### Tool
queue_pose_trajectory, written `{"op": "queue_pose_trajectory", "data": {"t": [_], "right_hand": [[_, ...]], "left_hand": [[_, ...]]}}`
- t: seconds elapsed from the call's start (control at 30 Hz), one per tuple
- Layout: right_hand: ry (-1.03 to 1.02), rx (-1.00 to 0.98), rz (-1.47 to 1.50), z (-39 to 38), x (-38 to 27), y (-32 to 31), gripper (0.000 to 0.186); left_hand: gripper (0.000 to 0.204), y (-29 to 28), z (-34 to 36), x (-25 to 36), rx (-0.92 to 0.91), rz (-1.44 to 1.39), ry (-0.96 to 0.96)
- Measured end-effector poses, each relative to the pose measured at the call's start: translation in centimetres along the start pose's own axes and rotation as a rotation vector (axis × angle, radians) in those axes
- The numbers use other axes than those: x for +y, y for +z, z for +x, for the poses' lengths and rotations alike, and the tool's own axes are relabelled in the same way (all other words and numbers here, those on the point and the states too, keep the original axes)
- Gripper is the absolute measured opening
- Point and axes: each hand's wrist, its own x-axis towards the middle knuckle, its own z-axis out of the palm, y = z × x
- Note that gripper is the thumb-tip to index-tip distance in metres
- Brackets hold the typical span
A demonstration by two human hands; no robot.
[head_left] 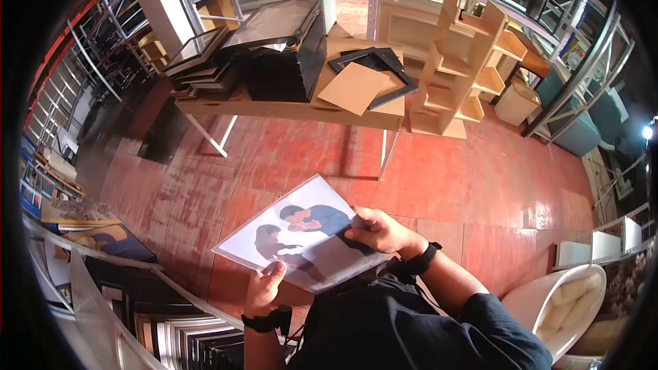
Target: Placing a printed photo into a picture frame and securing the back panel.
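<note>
In front of my body I hold a flat rectangular picture (295, 252), a pale sheet with two dark-haired figures drawn on it. It is tilted, with one corner pointing away from me. My left hand (262, 290) grips its near left edge, the thumb lying on top. On the right side my right hand (385, 231) pinches the edge, its thumb and bent fingers over the drawn figure's dark clothing. The undersides of both grips are hidden. Both wrists wear black bands.
Ahead stands a wooden table (288, 111) bearing a large black box (274, 72), stacked frames (200, 81), black empty frames (404, 85) and a brown board (353, 89). Wooden shelving (442, 96) stands right of it. More frames (185, 336) fill a rack at lower left; a white oval chair (555, 308) is at lower right.
</note>
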Motion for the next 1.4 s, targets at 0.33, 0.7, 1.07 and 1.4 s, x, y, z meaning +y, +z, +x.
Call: {"op": "queue_pose_trajectory", "data": {"t": [0.33, 0.7, 1.07, 1.4], "right_hand": [[0.208, 0.187, -0.356, -3.6, 1.3, -1.9, 0.038], [1.057, 0.517, -0.522, -31.2, 25.6, -14.8, 0.035], [1.078, 0.721, 0.034, -32.7, 29.5, -5.7, 0.034], [0.972, 0.750, 0.104, -29.8, 27.5, -7.8, 0.035]], "left_hand": [[0.027, 0.0, 3.3, 0.3, 0.408, -0.062, 0.203], [0.035, -5.1, 8.7, 3.9, 0.673, 0.204, 0.309], [0.030, -2.8, 7.6, 9.0, 0.569, 0.406, 0.288], [0.033, -0.5, 7.7, 12.0, 0.518, 0.531, 0.206]]}}
